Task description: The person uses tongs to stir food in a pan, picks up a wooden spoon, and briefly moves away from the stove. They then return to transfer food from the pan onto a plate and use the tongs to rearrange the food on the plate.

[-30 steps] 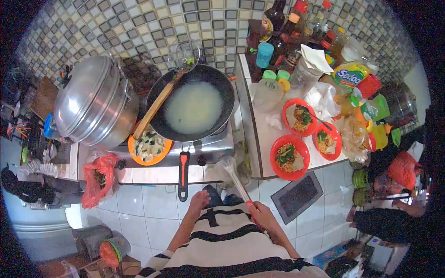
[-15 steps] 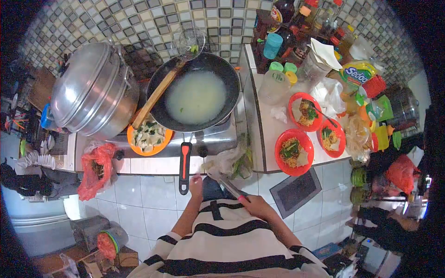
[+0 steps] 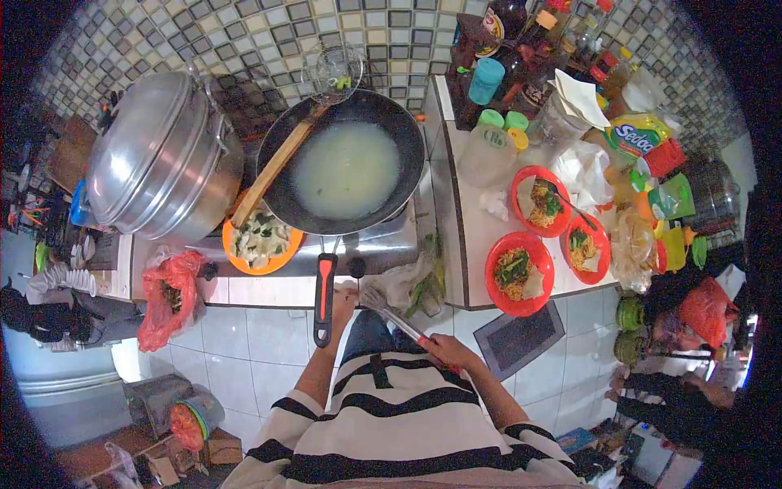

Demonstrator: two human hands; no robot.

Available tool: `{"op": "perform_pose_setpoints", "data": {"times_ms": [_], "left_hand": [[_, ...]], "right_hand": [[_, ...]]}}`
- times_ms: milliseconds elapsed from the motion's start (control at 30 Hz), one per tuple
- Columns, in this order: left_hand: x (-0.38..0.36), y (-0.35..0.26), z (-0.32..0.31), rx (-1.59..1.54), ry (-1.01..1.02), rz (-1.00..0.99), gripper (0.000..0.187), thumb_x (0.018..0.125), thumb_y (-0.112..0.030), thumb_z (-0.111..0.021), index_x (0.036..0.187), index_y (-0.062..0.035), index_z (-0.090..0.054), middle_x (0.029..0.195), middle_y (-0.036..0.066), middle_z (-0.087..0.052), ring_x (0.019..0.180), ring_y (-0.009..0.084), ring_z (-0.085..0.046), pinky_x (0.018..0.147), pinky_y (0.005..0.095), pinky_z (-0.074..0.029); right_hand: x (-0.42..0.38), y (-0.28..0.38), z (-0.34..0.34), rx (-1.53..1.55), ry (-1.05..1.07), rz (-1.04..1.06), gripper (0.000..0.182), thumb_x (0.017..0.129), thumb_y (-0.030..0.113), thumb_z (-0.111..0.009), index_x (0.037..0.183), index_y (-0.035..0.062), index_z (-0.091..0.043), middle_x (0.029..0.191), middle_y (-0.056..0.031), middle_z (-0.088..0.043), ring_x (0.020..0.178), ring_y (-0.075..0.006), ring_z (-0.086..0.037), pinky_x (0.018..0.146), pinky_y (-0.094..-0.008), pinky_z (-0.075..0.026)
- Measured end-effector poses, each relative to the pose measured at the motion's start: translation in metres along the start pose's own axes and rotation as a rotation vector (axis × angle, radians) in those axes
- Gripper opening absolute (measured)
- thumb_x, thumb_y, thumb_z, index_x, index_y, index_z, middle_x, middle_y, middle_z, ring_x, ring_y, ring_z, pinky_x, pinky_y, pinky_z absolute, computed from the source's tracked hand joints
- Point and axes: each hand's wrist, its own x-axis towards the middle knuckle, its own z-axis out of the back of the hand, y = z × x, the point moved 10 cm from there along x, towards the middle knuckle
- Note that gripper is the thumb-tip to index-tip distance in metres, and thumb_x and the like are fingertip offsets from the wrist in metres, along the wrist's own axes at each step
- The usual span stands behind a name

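My right hand (image 3: 448,350) is closed on the handle of metal tongs (image 3: 395,317), whose head is beside a clear plastic bag of greens (image 3: 415,289). Near the counter edge, just right of the wok handle, is my left hand (image 3: 343,302); its fingers are too small to make out. The black wok (image 3: 346,171) holds cloudy liquid. A wood-handled wire strainer (image 3: 281,167) rests across the wok and an orange bowl (image 3: 229,248) of pale food with green pieces. Three red bowls, one of them nearest the edge (image 3: 492,287), hold noodles and greens.
A large metal steamer (image 3: 159,163) stands at the left, with a red plastic bag (image 3: 171,297) below it. Bottles and a blue-capped container (image 3: 486,80) crowd the back right. A dark mat (image 3: 521,338) lies on the tiled floor. People are partly visible at the far right.
My left hand has moved up toward the counter edge. The tongs have shifted slightly down and left, and my right hand has moved a little. The right counter appears slightly shifted in view.
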Motion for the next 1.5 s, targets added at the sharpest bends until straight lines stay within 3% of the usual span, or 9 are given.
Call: {"op": "perform_pose_setpoints", "data": {"times_ms": [67, 167, 300, 367, 667, 967, 1033, 1133, 1500], "left_hand": [[0.007, 0.028, -0.016, -0.002, 0.059, 0.060, 0.022, 0.071, -0.011, -0.050, 0.086, -0.0166, -0.065, 0.083, 0.015, -0.053, 0.083, 0.0336, -0.050, 0.075, 0.0402, -0.043], [0.012, 0.032, -0.028, 0.032, 0.010, -0.177, 0.023, 0.069, -0.010, -0.049, 0.080, -0.0176, -0.067, 0.082, 0.013, -0.056, 0.085, 0.0330, -0.049, 0.077, 0.0385, -0.043], [0.002, 0.014, -0.007, 0.061, -0.019, 0.012, 0.025, 0.069, -0.011, -0.046, 0.079, -0.0186, -0.068, 0.081, 0.010, -0.060, 0.084, 0.0297, -0.050, 0.080, 0.0374, -0.041], [0.002, 0.009, 0.002, 0.030, -0.057, 0.046, 0.025, 0.070, -0.011, -0.045, 0.078, -0.0187, -0.068, 0.081, 0.009, -0.061, 0.083, 0.0295, -0.051, 0.080, 0.0376, -0.041], [-0.015, 0.028, 0.009, -0.125, -0.194, 0.021, 0.023, 0.074, -0.013, -0.044, 0.086, -0.0097, -0.064, 0.086, 0.012, -0.061, 0.080, 0.0295, -0.051, 0.076, 0.0379, -0.040], [-0.075, 0.089, 0.007, -0.374, -0.278, -0.034, 0.024, 0.077, -0.007, -0.045, 0.095, -0.0108, -0.060, 0.077, 0.005, -0.053, 0.071, 0.0157, -0.049, 0.063, 0.0298, -0.042], [-0.092, 0.118, -0.012, -0.539, -0.106, 0.347, 0.023, 0.081, -0.012, -0.044, 0.098, -0.0139, -0.058, 0.078, 0.001, -0.051, 0.067, 0.0104, -0.045, 0.054, 0.0259, -0.040], [-0.106, 0.121, -0.016, -0.604, -0.078, 0.552, 0.022, 0.082, -0.016, -0.043, 0.099, -0.0168, -0.058, 0.079, 0.000, -0.050, 0.064, 0.0087, -0.043, 0.049, 0.0216, -0.036], [-0.116, 0.101, 0.000, -0.795, -0.164, 0.557, 0.017, 0.082, -0.016, -0.053, 0.096, -0.0088, -0.061, 0.078, 0.001, -0.056, 0.057, 0.0087, -0.049, 0.043, 0.0211, -0.034]], "right_hand": [[0.005, -0.003, 0.006, 0.028, -0.116, 0.102, 0.057, 0.084, 0.056, -0.038, 0.079, 0.0014, -0.054, 0.064, -0.0112, -0.054, 0.061, -0.0218, -0.055, 0.058, -0.0333, -0.043], [0.007, -0.016, 0.001, 0.082, 0.025, -0.034, 0.053, 0.084, 0.055, -0.039, 0.084, 0.0041, -0.054, 0.064, -0.0064, -0.052, 0.056, -0.0145, -0.051, 0.051, -0.0301, -0.041], [0.014, -0.022, 0.001, 0.054, 0.045, -0.001, 0.063, 0.083, 0.060, -0.036, 0.095, 0.0006, -0.055, 0.075, -0.0159, -0.060, 0.067, -0.0265, -0.060, 0.064, -0.0376, -0.046], [0.014, -0.020, 0.003, 0.227, 0.004, 0.050, 0.048, 0.085, 0.052, -0.043, 0.088, 0.0056, -0.053, 0.063, -0.0021, -0.050, 0.051, -0.0112, -0.046, 0.047, -0.0288, -0.039], [0.033, -0.046, 0.007, 0.151, -0.016, 0.045, 0.038, 0.088, 0.043, -0.045, 0.092, 0.0063, -0.055, 0.061, -0.0031, -0.050, 0.052, -0.0114, -0.046, 0.050, -0.0290, -0.040], [0.022, -0.030, 0.016, 0.130, -0.168, 0.250, 0.036, 0.088, 0.039, -0.045, 0.093, 0.0046, -0.056, 0.064, -0.0061, -0.054, 0.057, -0.0135, -0.052, 0.054, -0.0309, -0.043], [0.010, -0.015, 0.021, 0.116, -0.158, 0.256, 0.037, 0.088, 0.039, -0.045, 0.091, 0.0040, -0.056, 0.066, -0.0077, -0.055, 0.060, -0.0157, -0.053, 0.057, -0.0319, -0.044], [0.007, -0.008, 0.020, 0.033, -0.140, 0.297, 0.038, 0.087, 0.039, -0.045, 0.089, 0.0028, -0.055, 0.069, -0.0114, -0.056, 0.064, -0.0202, -0.055, 0.061, -0.0336, -0.044], [-0.006, 0.024, 0.019, -0.079, -0.145, 0.458, 0.038, 0.088, 0.038, -0.045, 0.087, 0.0013, -0.053, 0.070, -0.0138, -0.054, 0.065, -0.0210, -0.053, 0.061, -0.0328, -0.043]]}}
